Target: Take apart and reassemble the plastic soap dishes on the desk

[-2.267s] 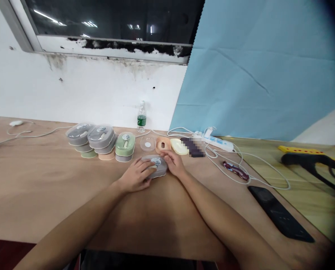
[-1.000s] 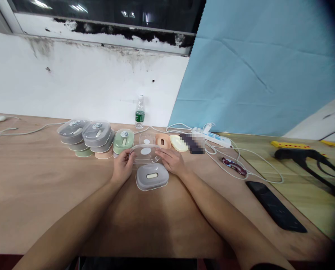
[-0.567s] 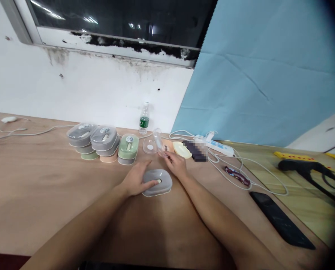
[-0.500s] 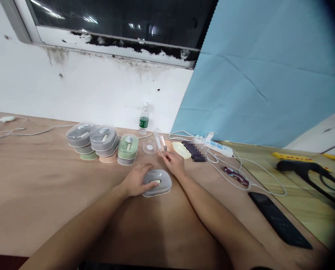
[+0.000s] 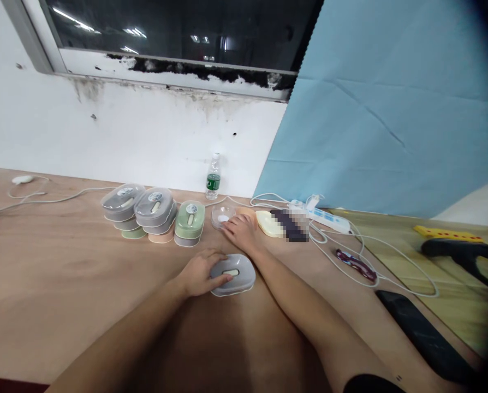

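My left hand [image 5: 203,272] grips the left side of a grey box with a clear lid [image 5: 243,278]; its thumb lies on top beside the pale oblong piece in the lid. The box stands on the table in front of me. Beyond it, my right hand [image 5: 240,232] reaches out with its fingers stretched over the right edge of a small clear tray [image 5: 216,218]. A white round piece [image 5: 223,218] shows in that tray, by the fingertips. Partly hidden behind this hand is an orange piece [image 5: 247,212], and a pale yellow dish [image 5: 266,222] lies to its right.
Stacked lidded boxes, grey [image 5: 156,210] and green [image 5: 190,221], stand at left. A water bottle [image 5: 213,177] is by the wall. A power strip [image 5: 321,215] with white cables, a dark red wrapped item [image 5: 356,266] and a black phone-like slab [image 5: 424,333] lie at right.
My right hand has moved slightly left to the clear tray. The clear upright piece beside its fingers no longer shows standing. My left hand stays on the grey box; the view has shifted slightly.
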{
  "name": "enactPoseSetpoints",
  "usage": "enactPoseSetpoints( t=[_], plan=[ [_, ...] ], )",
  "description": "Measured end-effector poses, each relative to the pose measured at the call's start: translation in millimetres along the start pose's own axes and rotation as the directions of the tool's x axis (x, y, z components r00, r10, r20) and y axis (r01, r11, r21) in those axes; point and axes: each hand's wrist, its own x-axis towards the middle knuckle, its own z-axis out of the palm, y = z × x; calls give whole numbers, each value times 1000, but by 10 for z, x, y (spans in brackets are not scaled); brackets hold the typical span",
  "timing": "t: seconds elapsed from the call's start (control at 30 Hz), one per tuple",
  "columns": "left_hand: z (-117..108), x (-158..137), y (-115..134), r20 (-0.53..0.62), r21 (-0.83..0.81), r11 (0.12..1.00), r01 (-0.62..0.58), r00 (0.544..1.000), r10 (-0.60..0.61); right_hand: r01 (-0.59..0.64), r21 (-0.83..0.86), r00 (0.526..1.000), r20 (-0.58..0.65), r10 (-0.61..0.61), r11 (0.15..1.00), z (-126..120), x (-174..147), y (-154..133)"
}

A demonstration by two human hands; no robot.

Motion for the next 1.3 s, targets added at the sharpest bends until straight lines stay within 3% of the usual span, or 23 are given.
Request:
enactPoseSetpoints(
  t=[0.23,0.47,0.67,0.9,1.07,1.17,1.3],
  plan=[
    [-30,12,14,49,14,1000,-21,999,20,-24,-1,996,82,24,1000,-38,-15,-68],
    [-30,6,25,161,55,995,-86,984,76,15,-1,997,77,-15,1000,-10,-16,-39],
    [-4,3,18,175,43,998,-53,984,45,29,42,998,60,-31,999,-9,-9,-52],
    [27,-13,-29,29,-79,997,21,999,-19,-22,152,975,-215,54,988,-154,-180,38],
    [-29,-5,-13,-143,-158,986,61,986,-84,-50,237,945,-303,123,970,-399,-534,81],
    [-56,12,-30,-234,-241,969,52,966,-110,57,219,948,-317,16,974,-460,-656,64],
    [-46,15,-75,-279,-403,915,29,948,-153,219,213,920,-371,-129,952,-365,-654,18]
  ],
)
